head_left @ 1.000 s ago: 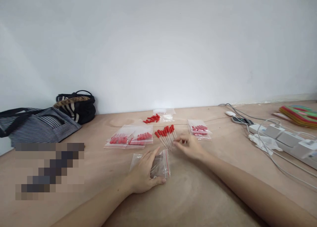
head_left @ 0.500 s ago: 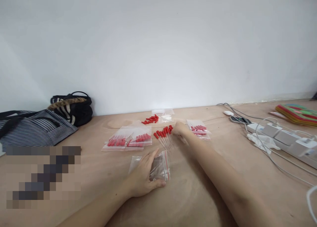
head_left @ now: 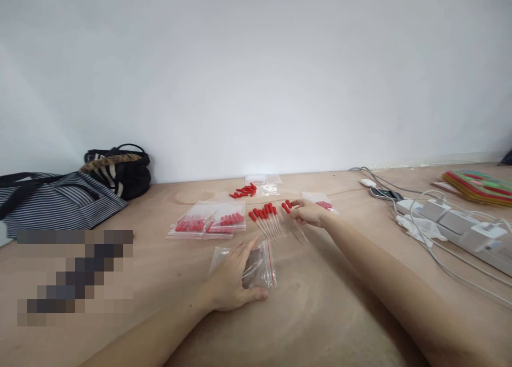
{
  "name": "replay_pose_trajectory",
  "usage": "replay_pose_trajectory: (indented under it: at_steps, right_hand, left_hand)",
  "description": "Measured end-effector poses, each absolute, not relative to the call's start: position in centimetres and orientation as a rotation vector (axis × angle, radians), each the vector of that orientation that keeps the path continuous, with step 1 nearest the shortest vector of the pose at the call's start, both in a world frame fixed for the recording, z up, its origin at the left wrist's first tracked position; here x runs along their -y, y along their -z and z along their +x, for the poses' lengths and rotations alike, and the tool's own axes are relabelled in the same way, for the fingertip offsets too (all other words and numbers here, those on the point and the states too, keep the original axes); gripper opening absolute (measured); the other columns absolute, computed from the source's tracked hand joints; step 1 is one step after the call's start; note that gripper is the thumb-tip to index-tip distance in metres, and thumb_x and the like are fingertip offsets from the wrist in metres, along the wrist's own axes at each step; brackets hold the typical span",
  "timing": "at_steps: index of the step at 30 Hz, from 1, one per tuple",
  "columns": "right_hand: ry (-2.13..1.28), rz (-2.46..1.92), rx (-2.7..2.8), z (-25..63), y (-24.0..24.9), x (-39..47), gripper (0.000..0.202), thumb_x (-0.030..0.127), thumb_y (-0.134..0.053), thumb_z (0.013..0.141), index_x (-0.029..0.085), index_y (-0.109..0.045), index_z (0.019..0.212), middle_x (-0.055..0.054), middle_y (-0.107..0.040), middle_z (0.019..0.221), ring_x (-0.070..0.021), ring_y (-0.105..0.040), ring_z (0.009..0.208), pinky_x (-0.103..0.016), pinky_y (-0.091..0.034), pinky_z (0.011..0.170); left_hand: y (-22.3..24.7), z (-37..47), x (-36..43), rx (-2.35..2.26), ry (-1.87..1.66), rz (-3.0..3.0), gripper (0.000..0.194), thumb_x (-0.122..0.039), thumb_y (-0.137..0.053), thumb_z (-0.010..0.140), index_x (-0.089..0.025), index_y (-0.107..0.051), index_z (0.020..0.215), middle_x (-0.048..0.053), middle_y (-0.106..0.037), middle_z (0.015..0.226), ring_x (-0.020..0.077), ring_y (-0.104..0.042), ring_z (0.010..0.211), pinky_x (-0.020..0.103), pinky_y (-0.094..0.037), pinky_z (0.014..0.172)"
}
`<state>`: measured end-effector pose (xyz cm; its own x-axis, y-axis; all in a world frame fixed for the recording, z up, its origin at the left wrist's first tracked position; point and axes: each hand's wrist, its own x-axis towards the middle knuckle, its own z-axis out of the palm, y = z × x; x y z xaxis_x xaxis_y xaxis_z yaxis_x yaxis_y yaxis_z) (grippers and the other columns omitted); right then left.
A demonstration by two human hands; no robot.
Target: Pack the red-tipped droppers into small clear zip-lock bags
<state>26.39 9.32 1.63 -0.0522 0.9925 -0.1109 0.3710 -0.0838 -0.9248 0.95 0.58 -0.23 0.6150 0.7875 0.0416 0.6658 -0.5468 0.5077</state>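
Note:
My left hand [head_left: 232, 279] lies over a clear zip bag [head_left: 260, 268] with a red seal line, thumb and fingers spread. My right hand [head_left: 310, 213] has its fingertips closed on a pair of droppers [head_left: 286, 207] with red rubber bulbs and thin clear tubes. Their tubes slant down to the right, partly behind the fingers. Just left of them, a fanned row of similar droppers [head_left: 264, 213] rests on the table, bulbs pointing away from me.
Filled bags of red-bulb droppers [head_left: 228, 222] lie left, another bag [head_left: 320, 202] behind my right hand. Loose red bulbs [head_left: 244, 190] and a bag of clear tubes [head_left: 266, 188] sit near the wall. A power strip [head_left: 472, 231] with cables is right, a striped bag [head_left: 60, 201] left.
My right hand has moved right, drawing two droppers away from the row. My left hand has stayed on the zip bag.

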Motion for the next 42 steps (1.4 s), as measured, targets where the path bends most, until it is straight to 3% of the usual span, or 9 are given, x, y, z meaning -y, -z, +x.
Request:
replay_pose_trajectory:
  at_steps: [4,9,14,21,26,30,34,39,42]
  right_hand:
    - [-1.347,-1.308,1.323,26.8,-0.7,-5.9,0.019,0.019,-0.062,0.059,0.016,-0.056,0.077,0.005,-0.047,0.058,-0.0046,-0.041,0.047,-0.019,-0.035,0.046]
    - [-1.603,-0.882,0.855,25.0,1.1,-2.9,0.025,0.021,-0.074,0.051,0.015,-0.059,0.070,0.005,-0.048,0.057,-0.0042,-0.041,0.048,-0.018,-0.035,0.045]
    - [-1.607,-0.865,0.804,23.7,1.4,-1.9,0.026,0.021,-0.077,0.051,0.016,-0.059,0.068,0.005,-0.050,0.055,-0.0049,-0.045,0.049,-0.018,-0.037,0.046]
    - [-1.762,-0.872,0.992,23.3,0.9,-0.6,0.033,0.029,-0.076,0.056,0.015,-0.058,0.079,0.001,-0.059,0.072,-0.0101,-0.058,0.063,-0.026,-0.047,0.065]
    - [-1.424,-1.088,1.308,23.7,1.6,-0.5,0.039,0.038,-0.070,0.063,0.018,-0.052,0.092,0.003,-0.054,0.072,-0.0075,-0.051,0.053,-0.024,-0.042,0.052]
    - [-1.039,-1.138,1.708,23.7,2.2,-0.5,0.026,0.034,-0.060,0.073,0.017,-0.053,0.091,0.002,-0.053,0.070,-0.0097,-0.050,0.062,-0.025,-0.042,0.060]
    - [-0.869,-1.082,1.942,23.2,2.0,-0.2,0.019,0.029,-0.054,0.078,0.018,-0.052,0.093,-0.001,-0.055,0.074,-0.0115,-0.050,0.067,-0.026,-0.042,0.063]
    - [-0.738,-1.115,2.075,25.1,1.0,-0.4,0.037,0.036,-0.065,0.068,0.018,-0.052,0.097,-0.005,-0.055,0.092,-0.0160,-0.049,0.082,-0.030,-0.041,0.071]
    - [-0.790,-1.125,2.188,27.2,0.3,-0.7,0.045,0.037,-0.072,0.059,0.018,-0.052,0.095,-0.003,-0.054,0.091,-0.0163,-0.049,0.082,-0.030,-0.041,0.071]
  left_hand:
    - [-0.4,1.3,-0.3,-1.147,-0.348,2.397,0.093,-0.050,-0.066,0.066,-0.019,-0.014,0.137,0.014,-0.025,0.140,0.0355,-0.022,0.127,0.052,-0.024,0.101]
    - [-0.3,1.3,-0.4,-1.129,-0.379,2.412,0.093,-0.051,-0.065,0.066,-0.019,-0.014,0.137,0.014,-0.028,0.139,0.0361,-0.023,0.127,0.053,-0.025,0.100]
    - [-0.2,1.3,-0.4,-1.130,-0.369,2.405,0.093,-0.053,-0.065,0.066,-0.020,-0.014,0.137,0.014,-0.027,0.140,0.0366,-0.023,0.126,0.054,-0.025,0.100]
    - [-0.3,1.3,-0.4,-1.127,-0.361,2.437,0.092,-0.051,-0.065,0.067,-0.020,-0.014,0.137,0.014,-0.029,0.138,0.0343,-0.026,0.126,0.052,-0.026,0.101]
    - [-0.3,1.3,-0.3,-1.116,-0.378,2.443,0.092,-0.051,-0.066,0.066,-0.022,-0.014,0.137,0.013,-0.030,0.138,0.0336,-0.028,0.125,0.051,-0.027,0.100]
    - [-0.5,1.4,-0.4,-1.123,-0.351,2.454,0.092,-0.053,-0.064,0.066,-0.019,-0.016,0.136,0.014,-0.030,0.138,0.0341,-0.027,0.125,0.051,-0.026,0.101]
    - [-0.5,1.4,-0.5,-1.093,-0.349,2.490,0.090,-0.054,-0.064,0.067,-0.019,-0.018,0.136,0.014,-0.031,0.137,0.0329,-0.030,0.124,0.049,-0.028,0.101]
    - [-0.7,1.4,-0.3,-1.097,-0.322,2.547,0.088,-0.054,-0.062,0.068,-0.021,-0.017,0.136,0.013,-0.034,0.136,0.0328,-0.032,0.123,0.049,-0.029,0.100]
    - [-1.1,1.6,-0.2,-1.098,-0.271,2.573,0.087,-0.052,-0.062,0.070,-0.019,-0.017,0.136,0.014,-0.035,0.135,0.0326,-0.032,0.123,0.050,-0.028,0.100]
